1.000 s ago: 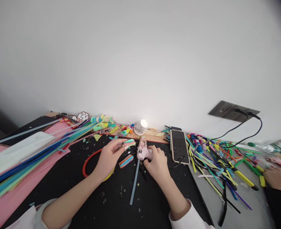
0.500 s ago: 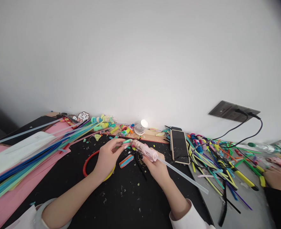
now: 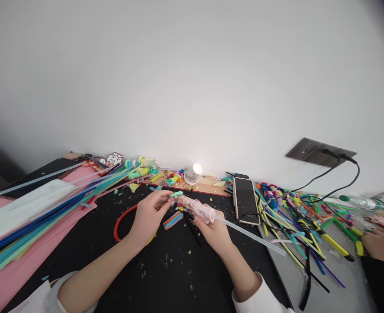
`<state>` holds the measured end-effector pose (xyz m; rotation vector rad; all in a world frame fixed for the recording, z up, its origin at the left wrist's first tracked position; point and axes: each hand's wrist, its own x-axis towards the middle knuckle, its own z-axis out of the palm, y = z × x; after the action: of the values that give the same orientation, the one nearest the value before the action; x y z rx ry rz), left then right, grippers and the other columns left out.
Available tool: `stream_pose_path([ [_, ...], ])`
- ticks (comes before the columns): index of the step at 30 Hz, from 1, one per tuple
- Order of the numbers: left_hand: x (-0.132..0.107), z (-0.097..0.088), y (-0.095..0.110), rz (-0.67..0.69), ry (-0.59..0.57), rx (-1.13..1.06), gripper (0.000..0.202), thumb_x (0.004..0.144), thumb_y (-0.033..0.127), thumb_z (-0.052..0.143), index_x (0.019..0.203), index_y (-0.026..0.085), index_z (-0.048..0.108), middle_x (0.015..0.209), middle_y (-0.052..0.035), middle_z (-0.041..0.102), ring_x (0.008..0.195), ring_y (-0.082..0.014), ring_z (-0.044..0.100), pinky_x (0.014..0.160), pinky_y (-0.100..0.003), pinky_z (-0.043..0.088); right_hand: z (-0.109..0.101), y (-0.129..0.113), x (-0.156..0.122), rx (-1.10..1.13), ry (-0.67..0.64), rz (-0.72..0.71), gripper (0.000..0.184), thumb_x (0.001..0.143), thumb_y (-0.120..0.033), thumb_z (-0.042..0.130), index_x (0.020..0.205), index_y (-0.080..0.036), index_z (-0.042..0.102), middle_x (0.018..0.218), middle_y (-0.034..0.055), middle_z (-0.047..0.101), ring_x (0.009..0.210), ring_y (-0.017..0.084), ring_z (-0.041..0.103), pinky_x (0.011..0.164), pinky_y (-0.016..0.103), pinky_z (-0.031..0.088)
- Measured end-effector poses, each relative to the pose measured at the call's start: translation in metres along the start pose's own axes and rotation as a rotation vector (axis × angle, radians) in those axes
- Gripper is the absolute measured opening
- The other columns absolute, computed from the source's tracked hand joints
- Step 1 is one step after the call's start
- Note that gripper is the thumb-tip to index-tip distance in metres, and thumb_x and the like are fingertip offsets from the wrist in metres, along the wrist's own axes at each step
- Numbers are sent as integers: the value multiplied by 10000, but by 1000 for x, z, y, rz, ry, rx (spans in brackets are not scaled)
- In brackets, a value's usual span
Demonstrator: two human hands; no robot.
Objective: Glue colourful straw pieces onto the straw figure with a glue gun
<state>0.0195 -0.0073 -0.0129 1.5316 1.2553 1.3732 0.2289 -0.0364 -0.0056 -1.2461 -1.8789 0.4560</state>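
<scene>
My right hand [image 3: 215,227] is closed around a pink hot glue gun [image 3: 205,211], whose front end points left and a little up. A long translucent glue stick [image 3: 253,236] sticks out of its back toward the lower right. The fingers of my left hand [image 3: 149,213] pinch a small mint-green piece of pipe cleaner [image 3: 175,194] right at the glue gun's front; whether the tip touches it I cannot tell. Just below lies a striped bundle of short orange, blue and pink pieces [image 3: 173,220]. A red and yellow ring [image 3: 122,221] rests partly behind my left wrist.
A lit white paper cup [image 3: 193,174] stands by the wall. A phone [image 3: 246,200] lies right of my hands, beside scattered pipe cleaners and a yellow-black cutter [image 3: 335,244]. Long pipe cleaners [image 3: 58,213] cover pink paper at left. A co-worker's hand [image 3: 381,245] is at far right.
The glue gun has shifted slightly left, its front now closer to my left fingertips. The mint-green piece has tilted a little in my left hand.
</scene>
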Motion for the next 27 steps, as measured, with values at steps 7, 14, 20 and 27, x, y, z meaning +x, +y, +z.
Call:
stream_pose_path([
  [7, -1, -1, 4, -4, 21, -9, 210, 824, 376, 682, 945, 211, 729, 969, -80, 776, 900, -268, 762, 829, -400, 637, 0, 2, -1, -49, -9, 74, 139, 865, -234, 604, 910, -228, 736, 840, 45, 753, 765, 214, 707, 715, 296, 569],
  [14, 0, -2, 9, -7, 32, 0, 206, 821, 380, 682, 934, 213, 722, 970, -78, 772, 899, -264, 757, 837, -395, 632, -1, 0, 0, -6, -1, 100, 160, 875, -236, 601, 959, -221, 736, 888, 52, 768, 839, 230, 725, 760, 311, 581],
  [20, 0, -3, 9, -6, 24, -3, 199, 831, 371, 677, 942, 211, 716, 977, -78, 773, 911, -266, 755, 856, -402, 625, -2, -3, 0, 1, 8, 132, 178, 874, -262, 595, 957, -208, 744, 900, 70, 776, 862, 250, 733, 765, 331, 586],
  [27, 1, -3, 10, -3, 39, 4, 205, 817, 374, 679, 931, 208, 718, 964, -78, 780, 894, -267, 760, 844, -401, 631, -3, -3, 0, -28, -3, 152, 203, 886, -242, 587, 996, -222, 756, 868, 65, 773, 862, 252, 737, 773, 324, 586],
])
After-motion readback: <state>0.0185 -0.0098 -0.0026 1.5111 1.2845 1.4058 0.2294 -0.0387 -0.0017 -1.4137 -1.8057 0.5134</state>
